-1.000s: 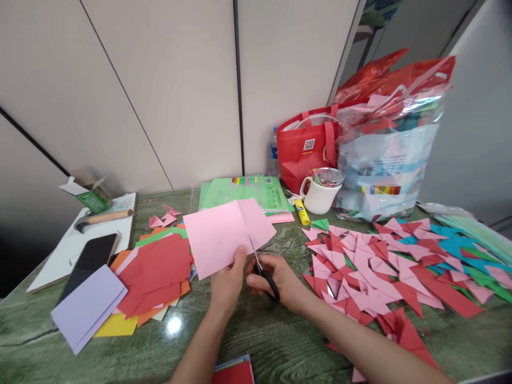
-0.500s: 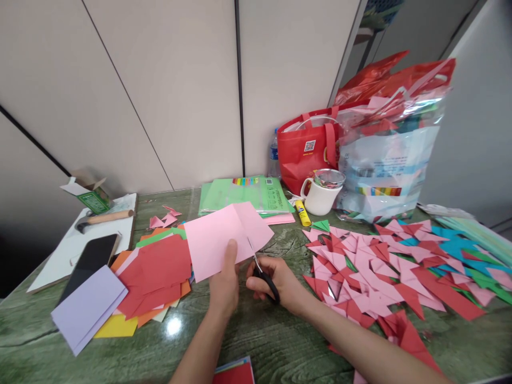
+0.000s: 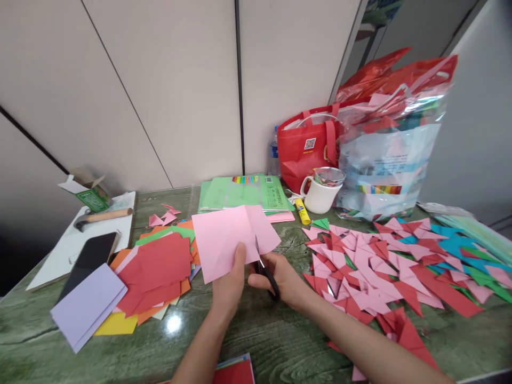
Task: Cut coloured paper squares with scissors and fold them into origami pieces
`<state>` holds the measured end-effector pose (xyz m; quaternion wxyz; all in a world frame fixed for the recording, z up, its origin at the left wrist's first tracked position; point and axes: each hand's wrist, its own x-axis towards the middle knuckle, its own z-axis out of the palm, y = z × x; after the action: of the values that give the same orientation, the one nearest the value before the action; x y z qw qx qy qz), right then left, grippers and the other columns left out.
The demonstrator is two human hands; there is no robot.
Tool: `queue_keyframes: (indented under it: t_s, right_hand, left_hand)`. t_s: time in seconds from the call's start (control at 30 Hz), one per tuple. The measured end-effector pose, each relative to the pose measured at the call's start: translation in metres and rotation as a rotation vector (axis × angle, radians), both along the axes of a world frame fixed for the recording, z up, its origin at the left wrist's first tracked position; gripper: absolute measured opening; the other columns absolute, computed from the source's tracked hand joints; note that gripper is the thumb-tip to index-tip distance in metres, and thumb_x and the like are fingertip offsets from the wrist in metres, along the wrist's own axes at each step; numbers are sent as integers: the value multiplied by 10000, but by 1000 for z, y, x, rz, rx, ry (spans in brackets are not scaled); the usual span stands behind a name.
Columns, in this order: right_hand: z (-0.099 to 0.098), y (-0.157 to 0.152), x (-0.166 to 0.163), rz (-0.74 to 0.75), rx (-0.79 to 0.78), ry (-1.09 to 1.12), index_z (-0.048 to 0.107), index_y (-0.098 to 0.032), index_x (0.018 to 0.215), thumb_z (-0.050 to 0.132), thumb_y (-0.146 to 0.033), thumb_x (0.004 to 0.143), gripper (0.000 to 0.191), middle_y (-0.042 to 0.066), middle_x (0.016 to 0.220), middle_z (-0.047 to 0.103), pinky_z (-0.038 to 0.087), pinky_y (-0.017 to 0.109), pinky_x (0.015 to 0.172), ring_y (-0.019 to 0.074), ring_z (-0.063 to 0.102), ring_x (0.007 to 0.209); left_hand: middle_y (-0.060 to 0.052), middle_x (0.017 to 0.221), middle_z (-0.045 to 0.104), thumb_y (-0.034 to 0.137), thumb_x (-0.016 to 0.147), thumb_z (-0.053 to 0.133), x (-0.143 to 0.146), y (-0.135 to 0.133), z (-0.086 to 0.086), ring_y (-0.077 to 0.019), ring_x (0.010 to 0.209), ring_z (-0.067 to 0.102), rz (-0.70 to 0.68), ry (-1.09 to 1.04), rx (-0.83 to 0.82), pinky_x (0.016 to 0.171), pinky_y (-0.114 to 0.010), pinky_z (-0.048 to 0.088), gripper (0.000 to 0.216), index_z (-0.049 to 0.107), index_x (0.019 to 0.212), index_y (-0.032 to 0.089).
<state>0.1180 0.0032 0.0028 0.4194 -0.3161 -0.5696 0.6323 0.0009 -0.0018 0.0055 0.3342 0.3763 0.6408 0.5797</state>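
**Pink Sheet Held at the Scissors**

At the bottom edge of the view, a stack of coloured paper point(image 3: 234, 372) is partly cut off. Beyond it, a creased pink sheet point(image 3: 221, 240) is held above the tabletop point(image 3: 276, 341). It is pinched by the left hand point(image 3: 229, 281), thumb flat on top; the fingers beneath are hidden. Black-handled scissors point(image 3: 272, 284) are gripped by the right hand point(image 3: 285, 277), fingers curled about the handles. One blade is seen over the sheet, near the crease; the blade opening cannot be told.

The step in hand is judged to be cutting. For the next move, the sheet should be held taut and the left thumb clear of the blade line.

Sideways room is bounded by the coloured paper pile point(image 3: 160, 266) at left and the paper scraps point(image 3: 368, 272) at right, with a tabletop strip before the latter. Farther back, reach is limited by green paper packs point(image 3: 240, 192) and the white mug point(image 3: 319, 197).
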Motion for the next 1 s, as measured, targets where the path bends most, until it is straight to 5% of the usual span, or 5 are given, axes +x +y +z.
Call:
queue_keyframes:
  t_s: [0.37, 0.57, 1.0]
  right_hand:
    - [-1, 0, -1, -30, 7, -23, 514, -155, 707, 727, -612, 553, 527, -60, 572, 371, 244, 221, 483, 81, 303, 545]
    - [-3, -1, -1, -33, -20, -36, 528, -162, 699, 736, -588, 559, 494, -42, 577, 477, 295, 228, 480, 95, 400, 522]
    - [-8, -1, -2, -44, -112, -15, 531, -158, 700, 762, -531, 548, 464, -47, 507, 515, 340, 227, 444, 98, 456, 458]
  left_hand:
    - [-82, 1239, 583, 312, 754, 659, 0, -1, 5, -230, 1183, 505, 13, -1, -15, 1059, -373, 327, 342, 606, 1071, 194]
    - [-83, 1208, 602, 314, 760, 654, -1, 0, 2, -225, 1144, 533, -3, -9, -7, 1038, -364, 350, 317, 614, 1050, 190]
    - [-48, 822, 678, 356, 773, 607, -3, 0, 2, -229, 892, 621, -47, 44, -16, 929, -357, 433, 164, 633, 761, 194]
